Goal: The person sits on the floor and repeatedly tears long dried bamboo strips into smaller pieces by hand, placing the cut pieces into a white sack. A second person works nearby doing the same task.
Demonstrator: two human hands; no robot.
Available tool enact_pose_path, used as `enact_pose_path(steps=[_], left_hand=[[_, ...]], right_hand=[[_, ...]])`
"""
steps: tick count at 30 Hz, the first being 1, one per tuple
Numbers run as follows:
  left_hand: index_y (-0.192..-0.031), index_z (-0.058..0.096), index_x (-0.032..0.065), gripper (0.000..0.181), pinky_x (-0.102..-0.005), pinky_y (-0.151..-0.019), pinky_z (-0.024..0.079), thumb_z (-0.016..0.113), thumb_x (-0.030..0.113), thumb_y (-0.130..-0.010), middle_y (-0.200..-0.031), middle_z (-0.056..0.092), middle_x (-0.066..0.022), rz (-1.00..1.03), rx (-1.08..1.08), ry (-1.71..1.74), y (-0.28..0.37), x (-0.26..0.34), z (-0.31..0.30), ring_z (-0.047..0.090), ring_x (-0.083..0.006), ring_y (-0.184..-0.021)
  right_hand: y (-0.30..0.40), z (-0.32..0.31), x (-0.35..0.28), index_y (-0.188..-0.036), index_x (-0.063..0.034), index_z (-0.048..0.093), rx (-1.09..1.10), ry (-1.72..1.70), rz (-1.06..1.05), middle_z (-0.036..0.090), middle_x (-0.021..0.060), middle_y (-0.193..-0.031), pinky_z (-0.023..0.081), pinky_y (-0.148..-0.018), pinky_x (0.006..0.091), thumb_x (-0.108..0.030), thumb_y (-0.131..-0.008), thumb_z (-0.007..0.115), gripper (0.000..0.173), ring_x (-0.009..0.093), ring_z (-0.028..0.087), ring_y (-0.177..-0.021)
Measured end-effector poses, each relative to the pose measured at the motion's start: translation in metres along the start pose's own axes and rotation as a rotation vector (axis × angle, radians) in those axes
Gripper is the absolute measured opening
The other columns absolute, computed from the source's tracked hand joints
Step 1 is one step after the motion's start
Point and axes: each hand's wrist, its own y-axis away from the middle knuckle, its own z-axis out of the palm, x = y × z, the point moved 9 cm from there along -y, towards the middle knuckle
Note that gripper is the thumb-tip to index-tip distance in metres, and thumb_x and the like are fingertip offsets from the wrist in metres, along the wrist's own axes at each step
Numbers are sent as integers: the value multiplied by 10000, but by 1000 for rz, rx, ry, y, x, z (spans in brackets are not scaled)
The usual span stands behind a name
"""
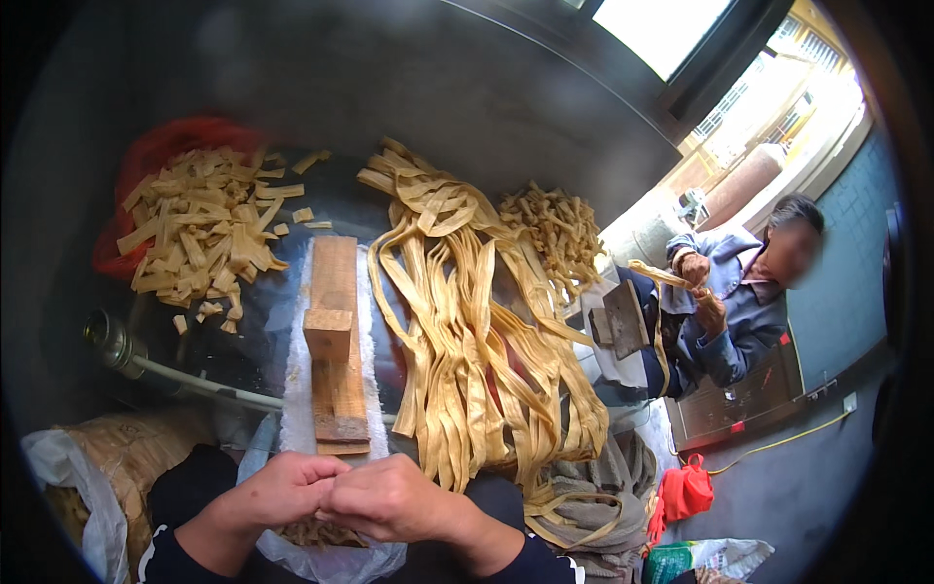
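Observation:
My left hand (292,489) and my right hand (394,500) meet with bent fingers just below a wooden block stand (336,387). Whatever lies between the fingertips is hidden. The stand, with a small upright block on its board, rests on a white towel (294,394). Long yellowish dried strips (467,350) lie in a heap to its right and hang over the table edge. Short cut pieces of strip (204,226) are piled at the left on a red plastic bag (117,244). Beneath my hands, small scraps (314,534) lie in a clear plastic bag (328,566).
A pile of knotted pieces (554,233) lies at the back right. Beyond, a seated co-worker (730,285) holds a strip near another wooden block (626,320). A pale tube (211,387) crosses the table. A large bag (120,467) stands at the lower left, a grey towel (598,474) at right.

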Motion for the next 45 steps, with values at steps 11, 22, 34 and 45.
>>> enact_pose_path(steps=[11,22,34,45], left_hand=[[-1076,711,23,240,-335,-834,508,720,120,-857,-1006,703,-81,413,-592,-473,57,45,73,661,-178,-946],[-877,750,234,231,-291,-380,313,824,234,-658,-519,426,22,1054,296,-1423,58,89,44,466,-151,-408],[-930,697,26,214,-372,-665,519,747,107,-738,-1033,687,-151,1014,601,-995,58,104,7,661,-307,-758],[-918,665,-31,195,-418,-859,490,615,38,-743,-1145,649,-163,901,484,-1161,55,85,18,646,-316,-1035]], right_hand=[[0,-15,10,-746,-8,604,184,-360,57,598,95,-653,436,-513,343,-82,-876,688,172,263,592,-563],[43,88,61,-886,-9,615,-168,-1485,755,600,40,-641,384,-477,203,-242,-985,567,257,103,522,-489],[41,4,65,-1081,9,682,412,-686,629,710,61,-968,517,-760,233,-88,-935,651,178,97,652,-842],[31,24,56,-910,-21,656,41,23,573,637,116,-712,497,-604,342,-257,-954,579,252,224,629,-608]])
